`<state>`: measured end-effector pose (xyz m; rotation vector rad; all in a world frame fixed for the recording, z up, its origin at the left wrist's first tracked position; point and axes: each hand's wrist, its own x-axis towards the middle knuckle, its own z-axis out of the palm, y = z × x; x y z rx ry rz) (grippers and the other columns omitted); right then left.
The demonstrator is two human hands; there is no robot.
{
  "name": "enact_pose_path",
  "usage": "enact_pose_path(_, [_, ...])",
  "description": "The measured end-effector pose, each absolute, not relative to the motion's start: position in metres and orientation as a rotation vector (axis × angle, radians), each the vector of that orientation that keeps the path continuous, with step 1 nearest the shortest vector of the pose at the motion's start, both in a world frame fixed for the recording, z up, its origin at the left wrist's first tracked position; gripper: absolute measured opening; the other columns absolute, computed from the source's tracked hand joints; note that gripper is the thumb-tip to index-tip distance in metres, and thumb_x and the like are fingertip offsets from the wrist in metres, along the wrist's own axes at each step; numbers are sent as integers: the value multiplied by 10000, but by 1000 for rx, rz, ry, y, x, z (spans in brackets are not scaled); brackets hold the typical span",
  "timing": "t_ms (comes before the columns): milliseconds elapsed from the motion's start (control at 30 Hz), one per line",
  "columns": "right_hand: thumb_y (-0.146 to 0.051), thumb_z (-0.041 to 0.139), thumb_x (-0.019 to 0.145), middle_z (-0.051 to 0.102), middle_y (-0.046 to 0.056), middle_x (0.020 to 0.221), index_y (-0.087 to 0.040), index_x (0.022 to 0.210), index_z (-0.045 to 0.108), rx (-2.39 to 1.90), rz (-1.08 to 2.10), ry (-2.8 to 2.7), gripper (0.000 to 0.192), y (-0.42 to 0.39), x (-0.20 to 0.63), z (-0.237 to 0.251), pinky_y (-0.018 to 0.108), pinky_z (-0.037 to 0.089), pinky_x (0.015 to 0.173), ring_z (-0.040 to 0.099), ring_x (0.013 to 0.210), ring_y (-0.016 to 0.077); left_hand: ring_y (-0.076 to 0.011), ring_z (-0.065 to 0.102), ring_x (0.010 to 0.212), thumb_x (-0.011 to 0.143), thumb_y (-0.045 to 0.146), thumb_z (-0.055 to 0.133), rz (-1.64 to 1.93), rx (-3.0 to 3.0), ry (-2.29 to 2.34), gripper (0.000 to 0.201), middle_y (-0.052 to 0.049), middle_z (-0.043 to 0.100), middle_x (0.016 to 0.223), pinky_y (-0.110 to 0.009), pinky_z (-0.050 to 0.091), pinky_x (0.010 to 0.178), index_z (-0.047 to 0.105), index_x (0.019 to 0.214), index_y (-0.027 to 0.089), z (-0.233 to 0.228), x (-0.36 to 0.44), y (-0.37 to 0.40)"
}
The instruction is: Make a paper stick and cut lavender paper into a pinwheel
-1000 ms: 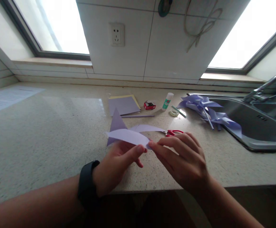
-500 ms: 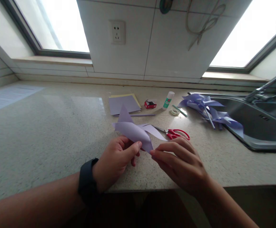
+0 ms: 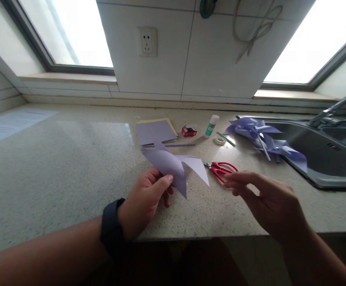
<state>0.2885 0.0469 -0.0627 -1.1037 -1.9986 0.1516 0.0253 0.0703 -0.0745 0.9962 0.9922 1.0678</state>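
My left hand [image 3: 144, 200], with a black watch on the wrist, pinches a cut lilac paper sheet [image 3: 170, 165] whose pointed flaps stick out above the speckled countertop [image 3: 56, 174]. My right hand [image 3: 270, 200] hovers to the right of the paper, fingers apart and holding nothing, its fingertips just in front of the red-handled scissors [image 3: 222, 169] lying on the counter.
Behind lie a stack of lilac and yellow paper [image 3: 156, 131], a lilac stick [image 3: 175, 144], a small red box [image 3: 188, 130], a glue stick [image 3: 210, 126] and a tape roll [image 3: 220, 140]. Finished lilac pinwheels [image 3: 262, 137] rest by the steel sink [image 3: 325, 155]. A printed sheet [image 3: 8, 124] lies far left.
My right hand let go of the paper and moved right toward the scissors. My left hand kept the paper, which has tilted so its tip points down.
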Motion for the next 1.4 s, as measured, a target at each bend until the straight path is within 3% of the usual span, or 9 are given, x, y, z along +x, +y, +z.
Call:
enact_pose_path(133, [-258,624,972,774,22,935,-300,1405,516,-1233,499,-1940,448,51,288,-67,293,598,627,711,668,141,-97,484,491,745,388,697,1076,976,987,267,20,572,615,-209,415,421,623,823,143,-73,25,69])
enact_pose_path(200, [-263,635,969,775,7,912,-316,1444,477,-1178,674,-1922,503,52,281,-69,292,610,666,729,701,143,-100,489,492,733,381,702,1072,966,980,266,18,576,629,-211,413,418,628,831,144,-74,26,69])
enact_pose_path(367, [-225,652,947,781,22,940,-293,1179,721,-1061,666,-1901,252,57,257,-62,283,608,704,750,776,156,-95,478,488,744,365,712,1067,959,917,256,14,574,635,-204,403,417,656,851,139,-77,24,69])
enact_pose_path(500, [-172,688,903,787,15,905,-261,1016,773,-992,448,-1932,167,61,243,-56,265,597,713,741,779,149,-146,561,627,759,356,637,1083,923,680,238,-45,640,752,-218,458,469,693,859,148,-76,19,69])
enact_pose_path(633, [-115,702,879,791,31,980,-236,1042,748,-865,364,-1959,208,61,235,-58,262,600,757,750,831,149,-188,596,801,744,281,622,1029,1006,542,248,-86,678,913,-234,519,542,725,927,150,-77,17,69])
enact_pose_path(733, [-98,713,862,787,42,986,-228,1038,737,-814,336,-1972,220,58,232,-61,278,611,748,755,855,169,-153,581,734,841,310,690,1010,1079,639,170,-43,642,848,-219,523,534,696,933,167,-81,20,69])
enact_pose_path(900, [-101,721,852,779,53,974,-222,1043,732,-780,359,-2000,227,56,228,-65,284,614,707,755,830,180,-121,564,639,920,414,658,949,1151,736,266,-12,608,765,-218,506,523,679,948,150,-78,23,68])
enact_pose_path(1100, [-126,748,835,754,71,1017,-224,1064,722,-771,290,-2040,250,57,224,-67,289,609,718,741,856,185,-99,546,588,872,338,725,1005,1163,816,220,10,590,692,-205,483,516,648,816,140,-72,23,68])
enact_pose_path(1400, [-138,724,873,763,43,1000,-233,1114,682,-769,88,-2194,262,59,223,-78,304,577,718,727,844,168,-100,571,595,840,291,753,1130,1075,880,178,13,629,689,-204,481,527,653,803,149,-76,24,69])
